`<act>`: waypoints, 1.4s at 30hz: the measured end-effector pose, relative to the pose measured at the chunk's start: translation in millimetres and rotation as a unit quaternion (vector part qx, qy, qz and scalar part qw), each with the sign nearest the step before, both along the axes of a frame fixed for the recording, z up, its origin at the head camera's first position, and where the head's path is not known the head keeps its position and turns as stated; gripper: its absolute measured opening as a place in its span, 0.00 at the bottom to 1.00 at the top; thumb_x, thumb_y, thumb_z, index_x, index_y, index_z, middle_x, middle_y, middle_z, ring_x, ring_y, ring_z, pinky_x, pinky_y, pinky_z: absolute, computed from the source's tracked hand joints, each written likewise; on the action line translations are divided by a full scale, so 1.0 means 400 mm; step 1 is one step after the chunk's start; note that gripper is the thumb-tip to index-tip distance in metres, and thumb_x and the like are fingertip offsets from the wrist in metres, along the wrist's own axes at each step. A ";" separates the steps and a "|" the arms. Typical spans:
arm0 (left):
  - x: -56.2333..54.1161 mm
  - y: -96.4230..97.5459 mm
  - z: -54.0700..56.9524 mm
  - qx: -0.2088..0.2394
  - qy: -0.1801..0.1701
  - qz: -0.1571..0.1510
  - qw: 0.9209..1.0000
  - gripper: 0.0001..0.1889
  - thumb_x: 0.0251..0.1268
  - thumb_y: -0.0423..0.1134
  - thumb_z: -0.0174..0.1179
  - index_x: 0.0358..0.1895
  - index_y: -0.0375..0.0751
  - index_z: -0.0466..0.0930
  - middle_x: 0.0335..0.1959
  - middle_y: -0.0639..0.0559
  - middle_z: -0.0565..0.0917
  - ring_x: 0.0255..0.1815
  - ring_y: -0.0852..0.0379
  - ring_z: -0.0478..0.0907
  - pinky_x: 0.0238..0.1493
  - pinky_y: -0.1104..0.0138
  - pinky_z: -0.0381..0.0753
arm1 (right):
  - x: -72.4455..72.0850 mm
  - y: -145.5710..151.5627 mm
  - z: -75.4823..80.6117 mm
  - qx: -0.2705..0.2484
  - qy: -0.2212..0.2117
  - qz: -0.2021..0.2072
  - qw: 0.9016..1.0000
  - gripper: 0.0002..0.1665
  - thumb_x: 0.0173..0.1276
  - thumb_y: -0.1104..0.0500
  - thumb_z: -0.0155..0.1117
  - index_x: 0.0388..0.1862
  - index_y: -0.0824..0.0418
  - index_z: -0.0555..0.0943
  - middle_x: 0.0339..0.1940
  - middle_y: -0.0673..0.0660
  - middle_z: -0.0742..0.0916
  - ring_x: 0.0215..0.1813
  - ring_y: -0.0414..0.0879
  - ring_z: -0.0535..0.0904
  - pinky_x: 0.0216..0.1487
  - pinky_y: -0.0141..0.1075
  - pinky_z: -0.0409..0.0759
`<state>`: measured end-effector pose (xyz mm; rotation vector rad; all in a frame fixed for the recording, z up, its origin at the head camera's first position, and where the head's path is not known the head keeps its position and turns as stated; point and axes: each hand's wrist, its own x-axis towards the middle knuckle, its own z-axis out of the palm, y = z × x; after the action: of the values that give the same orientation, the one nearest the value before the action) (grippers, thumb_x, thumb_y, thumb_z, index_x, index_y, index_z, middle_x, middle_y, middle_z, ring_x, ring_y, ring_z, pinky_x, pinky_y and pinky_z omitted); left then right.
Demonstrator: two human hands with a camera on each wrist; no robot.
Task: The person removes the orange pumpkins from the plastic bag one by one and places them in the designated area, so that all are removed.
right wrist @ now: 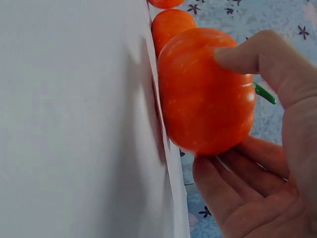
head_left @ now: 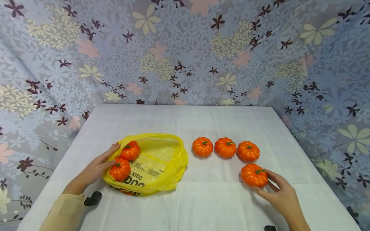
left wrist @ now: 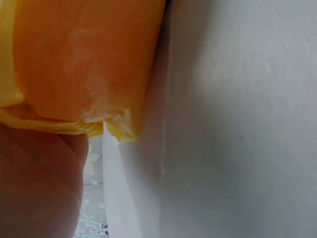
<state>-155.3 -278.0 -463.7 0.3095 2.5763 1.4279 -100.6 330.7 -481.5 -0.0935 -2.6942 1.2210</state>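
A yellow plastic bag (head_left: 173, 179) lies with its mouth spread wide at the left of the table. Inside it, against the left side, are two small orange pumpkins with green stems, a rear pumpkin (head_left: 131, 150) and a front pumpkin (head_left: 119, 170). My left hand (head_left: 93, 170) holds the bag's left rim, its thumb beside the front pumpkin. At the right, my right hand (head_left: 284, 197) grips another small pumpkin (head_left: 253, 175) between thumb and fingers. The right wrist view shows the thumb on one side of this pumpkin (right wrist: 205, 94) and the fingers at the other.
Behind the gripped pumpkin, three more pumpkins stand in a row: a left one (head_left: 202, 147), a middle one (head_left: 225, 148) and a right one (head_left: 248, 151). A white cloth covers the table (head_left: 202, 208). Floral fabric (head_left: 185, 51) hangs behind and at the sides.
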 end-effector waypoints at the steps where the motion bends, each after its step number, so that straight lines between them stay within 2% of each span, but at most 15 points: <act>1: 0.000 -0.001 -0.001 -0.001 0.001 0.000 1.000 0.32 0.78 0.37 0.48 0.81 0.41 0.51 0.82 0.37 0.42 0.80 0.33 0.36 0.71 0.30 0.37 | -0.001 0.001 0.000 0.002 -0.003 0.000 1.000 0.45 0.51 0.62 0.83 0.66 0.75 0.73 0.63 0.70 0.78 0.63 0.64 0.74 0.47 0.13 0.72; 10: 0.000 0.001 0.000 0.003 0.008 -0.005 1.000 0.32 0.78 0.37 0.48 0.81 0.39 0.51 0.82 0.36 0.43 0.80 0.33 0.36 0.71 0.30 0.38 | -0.010 0.007 0.002 0.013 -0.029 0.000 0.999 0.47 0.51 0.61 0.83 0.66 0.77 0.72 0.64 0.72 0.77 0.65 0.68 0.72 0.50 0.20 0.76; 16: -0.001 0.001 0.000 -0.002 0.001 -0.003 1.000 0.32 0.77 0.35 0.48 0.81 0.40 0.52 0.82 0.37 0.43 0.80 0.34 0.36 0.71 0.31 0.38 | -0.006 0.010 0.008 0.027 -0.035 0.010 0.999 0.49 0.51 0.58 0.84 0.67 0.77 0.70 0.65 0.73 0.76 0.65 0.68 0.72 0.53 0.35 0.78; 21: -0.002 0.001 0.001 -0.009 0.000 -0.004 1.000 0.32 0.77 0.36 0.47 0.81 0.40 0.51 0.82 0.38 0.43 0.80 0.34 0.36 0.71 0.31 0.37 | -0.002 0.012 0.026 0.047 -0.038 0.013 0.998 0.60 0.50 0.53 0.85 0.74 0.75 0.62 0.69 0.74 0.71 0.66 0.70 0.69 0.57 0.53 0.73; 22: -0.003 0.000 0.000 -0.008 0.000 -0.004 1.000 0.32 0.77 0.36 0.47 0.81 0.39 0.51 0.82 0.38 0.43 0.80 0.34 0.36 0.71 0.31 0.37 | 0.000 0.012 0.033 0.052 -0.034 0.011 0.998 0.62 0.50 0.52 0.85 0.76 0.74 0.60 0.70 0.75 0.70 0.67 0.71 0.68 0.59 0.52 0.71; 23: -0.003 -0.001 -0.001 -0.008 0.002 -0.005 1.000 0.32 0.77 0.36 0.47 0.81 0.39 0.52 0.82 0.38 0.43 0.80 0.34 0.36 0.71 0.31 0.37 | 0.002 0.012 0.040 0.051 -0.030 0.008 0.998 0.64 0.51 0.51 0.85 0.77 0.72 0.57 0.71 0.75 0.69 0.68 0.71 0.67 0.62 0.47 0.71; 25: -0.004 -0.002 -0.001 -0.007 0.000 -0.005 1.000 0.32 0.77 0.37 0.47 0.81 0.39 0.52 0.82 0.39 0.43 0.80 0.34 0.35 0.71 0.31 0.37 | 0.003 0.010 0.057 0.040 -0.012 0.003 0.999 0.65 0.52 0.51 0.84 0.79 0.70 0.55 0.73 0.74 0.67 0.70 0.70 0.65 0.66 0.33 0.68; 28: -0.007 -0.004 -0.003 -0.005 0.001 -0.005 1.000 0.32 0.78 0.36 0.47 0.80 0.39 0.52 0.82 0.38 0.43 0.81 0.34 0.35 0.71 0.31 0.37 | 0.004 -0.003 0.080 0.013 0.024 0.006 1.000 0.64 0.53 0.54 0.84 0.81 0.66 0.54 0.75 0.71 0.66 0.72 0.68 0.62 0.60 0.12 0.57; 29: -0.007 -0.004 -0.004 -0.004 0.002 -0.005 1.000 0.32 0.78 0.36 0.47 0.80 0.38 0.52 0.82 0.38 0.43 0.81 0.34 0.36 0.71 0.31 0.37 | 0.004 -0.010 0.087 0.008 0.035 0.008 0.999 0.64 0.53 0.55 0.84 0.81 0.66 0.55 0.76 0.70 0.66 0.73 0.67 0.61 0.58 0.10 0.55; 34: -0.008 -0.004 -0.006 -0.001 0.005 -0.003 1.000 0.32 0.78 0.36 0.48 0.80 0.39 0.52 0.82 0.38 0.44 0.80 0.34 0.36 0.71 0.31 0.38 | 0.002 -0.053 0.121 0.014 0.069 0.028 0.997 0.62 0.49 0.59 0.85 0.79 0.64 0.59 0.75 0.67 0.67 0.73 0.66 0.62 0.61 0.12 0.55; 40: -0.006 -0.004 -0.006 0.007 0.008 -0.006 1.000 0.32 0.77 0.37 0.48 0.80 0.39 0.53 0.82 0.38 0.44 0.80 0.34 0.36 0.71 0.30 0.37 | -0.002 -0.098 0.143 0.027 0.086 0.045 0.995 0.60 0.45 0.56 0.88 0.76 0.62 0.66 0.71 0.64 0.72 0.70 0.64 0.67 0.61 0.14 0.60; 42: -0.006 -0.005 -0.006 0.006 0.009 -0.007 1.000 0.32 0.78 0.37 0.48 0.80 0.39 0.53 0.82 0.38 0.44 0.80 0.34 0.36 0.71 0.30 0.37 | -0.006 -0.113 0.147 0.027 0.081 0.050 0.995 0.60 0.45 0.54 0.88 0.75 0.63 0.66 0.71 0.65 0.72 0.69 0.65 0.69 0.67 0.27 0.69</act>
<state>-157.7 -280.1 -466.0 0.3432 2.5753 1.4429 -102.9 285.5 -422.8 0.1435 -2.6160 1.1292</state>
